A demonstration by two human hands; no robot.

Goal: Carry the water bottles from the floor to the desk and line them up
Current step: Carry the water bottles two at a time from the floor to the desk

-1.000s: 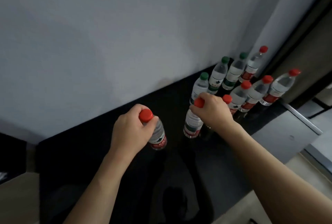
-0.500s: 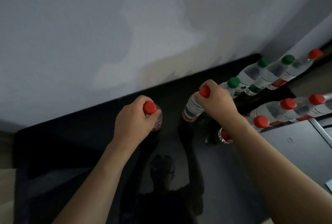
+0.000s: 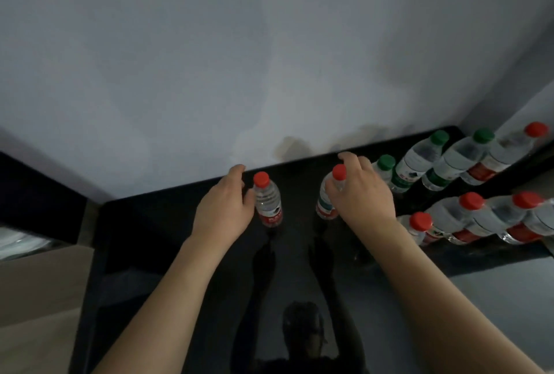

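Note:
Two red-capped water bottles stand upright on the glossy black desk (image 3: 156, 223) near the wall. My left hand (image 3: 223, 207) is just left of the left bottle (image 3: 268, 204), fingers loose and apart from it. My right hand (image 3: 361, 193) hovers at the right bottle (image 3: 325, 202) with fingers spread, its thumb close to the neck below the red cap. Further right stand two rows of bottles: a back row with green caps (image 3: 419, 160) and one red cap (image 3: 503, 151), and a front row with red caps (image 3: 449, 220).
A white wall (image 3: 269, 58) rises right behind the desk. A beige box-like surface (image 3: 39, 289) lies at the left, beside the desk's edge. A lighter grey surface (image 3: 497, 298) adjoins the desk at the right. My reflection shows in the desk's front.
Both hands gripped the bottles' necks earlier; now both bottles stand on the desk. The left hand has let go and drawn left, and the right hand's fingers have spread.

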